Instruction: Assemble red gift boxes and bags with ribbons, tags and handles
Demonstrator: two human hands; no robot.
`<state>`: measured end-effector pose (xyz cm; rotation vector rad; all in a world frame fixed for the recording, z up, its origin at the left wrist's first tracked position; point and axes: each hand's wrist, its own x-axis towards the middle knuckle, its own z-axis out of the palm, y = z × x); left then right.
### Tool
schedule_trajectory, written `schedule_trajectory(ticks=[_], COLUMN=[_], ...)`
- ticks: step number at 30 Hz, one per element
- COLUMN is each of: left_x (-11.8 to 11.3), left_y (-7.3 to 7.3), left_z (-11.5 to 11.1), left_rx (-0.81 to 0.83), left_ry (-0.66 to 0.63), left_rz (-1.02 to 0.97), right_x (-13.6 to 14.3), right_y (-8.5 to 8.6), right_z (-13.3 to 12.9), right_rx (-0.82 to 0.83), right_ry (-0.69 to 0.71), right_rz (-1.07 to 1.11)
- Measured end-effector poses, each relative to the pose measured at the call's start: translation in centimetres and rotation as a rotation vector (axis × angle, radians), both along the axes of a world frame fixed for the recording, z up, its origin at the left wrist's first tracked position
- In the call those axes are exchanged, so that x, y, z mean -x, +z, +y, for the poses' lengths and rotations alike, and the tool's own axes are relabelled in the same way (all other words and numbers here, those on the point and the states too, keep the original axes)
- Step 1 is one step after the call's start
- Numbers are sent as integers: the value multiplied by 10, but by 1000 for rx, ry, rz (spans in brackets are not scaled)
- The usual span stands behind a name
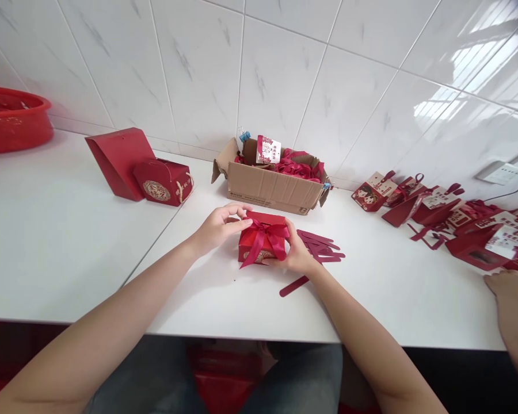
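Basically, the red gift box [276, 219] sits between the person's two hands, at or just above the white table [207, 299]; the contact line underneath is hard to read. Right hand [297, 254] wraps the right side, thumb low across the front, fingers toward the far side: a firm-looking hold on the box. Left hand [225, 227] is at the upper left corner, thumb on the ribbon bow [265, 231], fingers bent close to the top edge. Narrow gap there; can't tell whether it pinches ribbon or only rests on it.

Handling, my read: folded card, so probably light, stiff along the creases, weak mid-panel. Contents not visible, so weight is a guess. Bow looks like satin: soft, slippery, easily dragged out of shape. Tails hang down the front between the hands, close to the right thumb, so a snag there is plausible.

Best hold: side walls near the lower corners, flat fingers, light squeeze. Avoid pressing the top or lifting by the loops.

Around the grip: dark red strips [322, 244] lie loose just right of the right hand, one nearer the body below the wrist. Cardboard carton [267, 192] with ribbon inside stands just beyond both hands.
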<state>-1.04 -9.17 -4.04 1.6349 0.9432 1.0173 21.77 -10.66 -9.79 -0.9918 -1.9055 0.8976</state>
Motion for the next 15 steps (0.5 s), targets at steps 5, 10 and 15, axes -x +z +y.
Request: schedule_trajectory(ticks=[5,10,15], left_x=[8,16,11], left_y=[-7,-12,-19], left_z=[10,14,11], left_rx=[-9,24,100], left_ry=[-126,-307,-320], left_rz=[-3,198,230], right_x=[-1,0,1], right_y=[-2,-2,-6], right_z=[1,-1,0], right_rx=[0,49,70], right_ry=[-6,-38,-51], right_rz=[33,58,39])
